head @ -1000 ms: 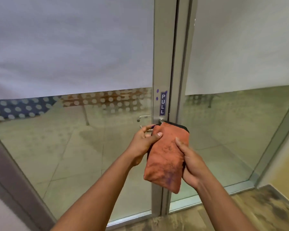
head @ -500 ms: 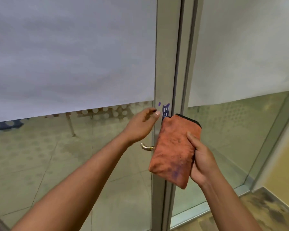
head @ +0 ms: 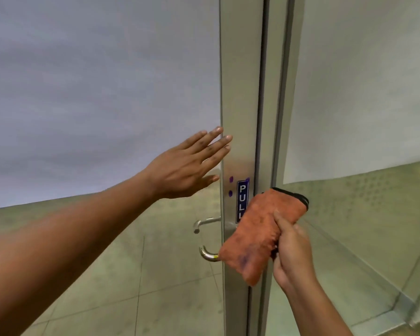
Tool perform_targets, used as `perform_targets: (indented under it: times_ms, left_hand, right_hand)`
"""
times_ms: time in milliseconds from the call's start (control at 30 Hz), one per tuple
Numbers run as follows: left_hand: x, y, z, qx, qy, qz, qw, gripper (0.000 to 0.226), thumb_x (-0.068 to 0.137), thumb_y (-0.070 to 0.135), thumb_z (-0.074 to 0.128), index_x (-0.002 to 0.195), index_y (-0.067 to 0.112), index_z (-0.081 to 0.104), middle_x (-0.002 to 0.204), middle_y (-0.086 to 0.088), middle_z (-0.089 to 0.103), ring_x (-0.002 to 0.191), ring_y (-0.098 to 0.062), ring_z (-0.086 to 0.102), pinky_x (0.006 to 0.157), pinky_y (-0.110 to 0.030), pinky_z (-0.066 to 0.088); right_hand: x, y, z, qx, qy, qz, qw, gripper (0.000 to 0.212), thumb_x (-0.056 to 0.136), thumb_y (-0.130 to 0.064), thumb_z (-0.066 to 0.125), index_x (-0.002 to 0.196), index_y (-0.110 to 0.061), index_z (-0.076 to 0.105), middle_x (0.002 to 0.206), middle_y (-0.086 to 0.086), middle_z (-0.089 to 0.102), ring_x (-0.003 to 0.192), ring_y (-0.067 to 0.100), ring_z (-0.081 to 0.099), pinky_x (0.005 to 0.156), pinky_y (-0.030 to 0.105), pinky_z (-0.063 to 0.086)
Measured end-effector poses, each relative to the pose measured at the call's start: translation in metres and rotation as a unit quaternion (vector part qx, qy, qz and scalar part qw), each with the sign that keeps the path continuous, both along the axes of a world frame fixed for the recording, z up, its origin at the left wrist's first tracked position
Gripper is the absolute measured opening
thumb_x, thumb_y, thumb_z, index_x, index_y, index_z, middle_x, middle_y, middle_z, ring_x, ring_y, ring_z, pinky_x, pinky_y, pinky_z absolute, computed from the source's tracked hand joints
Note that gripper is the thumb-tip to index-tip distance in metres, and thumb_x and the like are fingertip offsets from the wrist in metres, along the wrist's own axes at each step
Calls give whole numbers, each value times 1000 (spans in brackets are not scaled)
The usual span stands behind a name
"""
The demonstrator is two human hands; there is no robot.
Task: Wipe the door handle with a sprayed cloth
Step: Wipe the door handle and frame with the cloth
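Head view: left hand [head: 187, 166] is flat and fully spread, fingers extended, holding nothing. Fingertips [head: 224, 138] reach the left edge of the metal door frame [head: 240, 93], above the PULL sign [head: 241, 200]; can't tell if the palm actually presses on the glass. Right hand [head: 292, 248] is closed around an orange cloth [head: 257, 234], thumb on the front face, other fingers hidden behind it. Cloth is folded, has a dark edge at its top right corner and a dark smudge near its bottom end. It hangs tilted across the frame's right edge, covering the lower part of the PULL sign and most of the door handle [head: 207, 254]. Only the handle's curved left end shows, poking out just beside the cloth's lower left edge; cloth appears to touch it there. A second handle [head: 204, 223] is visible through the glass, above the first. Two purple dots sit on the frame just left of the sign.
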State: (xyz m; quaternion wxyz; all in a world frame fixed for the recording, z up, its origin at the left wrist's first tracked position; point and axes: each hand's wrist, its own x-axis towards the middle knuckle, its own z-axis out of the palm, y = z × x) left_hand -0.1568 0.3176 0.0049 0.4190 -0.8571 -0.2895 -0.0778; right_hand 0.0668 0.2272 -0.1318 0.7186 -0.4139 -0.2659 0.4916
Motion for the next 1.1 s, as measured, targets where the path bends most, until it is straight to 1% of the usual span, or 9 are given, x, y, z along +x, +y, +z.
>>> perform_targets:
  times_ms: [100, 200, 300, 400, 600, 767, 867, 967, 1100]
  left_hand:
    - [6, 12, 13, 39, 33, -20, 998, 68, 108, 49, 20, 161, 7, 13, 170, -14, 8, 158, -32, 2, 130, -44, 6]
    - [13, 20, 23, 62, 69, -44, 995, 69, 107, 50, 19, 161, 7, 12, 169, -14, 8, 158, -31, 5, 129, -44, 6]
    - [20, 31, 32, 78, 88, -62, 991, 71, 107, 52, 17, 161, 6, 13, 169, -14, 7, 158, -30, 4, 129, -44, 5]
    - [23, 41, 35, 85, 98, -62, 990, 74, 106, 54, 11, 162, 7, 6, 169, -12, -1, 159, -30, -2, 130, -44, 3]
    - [15, 55, 40, 73, 133, -65, 986, 75, 102, 57, 1, 160, 10, -6, 169, -11, -9, 158, -29, -11, 130, -45, 0]
    - [7, 64, 48, 87, 132, -91, 983, 76, 103, 57, 5, 161, 8, 0, 170, -12, -3, 158, -30, -6, 130, -44, 1]
    - [6, 65, 51, 100, 139, -97, 980, 78, 103, 58, 3, 161, 7, 2, 170, -13, -3, 158, -30, -6, 130, -44, 1]
    - [5, 68, 48, 113, 147, -98, 978, 79, 102, 59, -1, 161, 6, -1, 169, -14, -6, 158, -30, -9, 131, -45, 1]
    - [3, 73, 47, 124, 148, -108, 975, 80, 102, 59, 1, 161, 5, 0, 169, -14, -6, 158, -31, -9, 130, -46, 1]
  right_hand:
    - [0, 14, 0, 10, -14, -10, 1000, 15, 94, -29, 62, 98, -15, 68, 81, -1, 79, 76, 12, 75, 55, 23, 56]
    - [-5, 25, 0, 15, -11, -38, 999, 13, 93, -26, 64, 92, -14, 68, 74, -2, 77, 71, 10, 74, 51, 21, 54]
    - [-14, 34, -3, 15, -26, -70, 997, 11, 90, -27, 67, 88, -16, 69, 76, -1, 76, 72, 12, 74, 54, 23, 55]
    - [-21, 41, -4, 16, -56, -100, 993, 9, 87, -27, 70, 83, -19, 71, 76, 0, 77, 72, 12, 75, 56, 25, 57]
    - [-34, 58, -4, -8, -184, -187, 965, 22, 84, -31, 71, 69, -16, 67, 60, -4, 70, 54, 6, 68, 46, 19, 50]
    - [-42, 74, 10, -3, -272, -239, 932, 31, 87, -33, 69, 60, -22, 57, 46, -16, 57, 39, -2, 53, 35, 9, 35]
    - [-44, 83, 18, -15, -326, -269, 906, 31, 90, -32, 64, 61, -25, 55, 53, -11, 57, 43, 0, 52, 40, 10, 32]
    - [-47, 90, 20, -30, -389, -275, 879, 24, 93, -29, 59, 70, -23, 57, 78, -1, 62, 59, 4, 55, 48, 12, 31]
    - [-41, 95, 21, -23, -466, -279, 839, 16, 95, -27, 58, 84, -19, 65, 86, -1, 65, 64, 0, 53, 50, 8, 30]
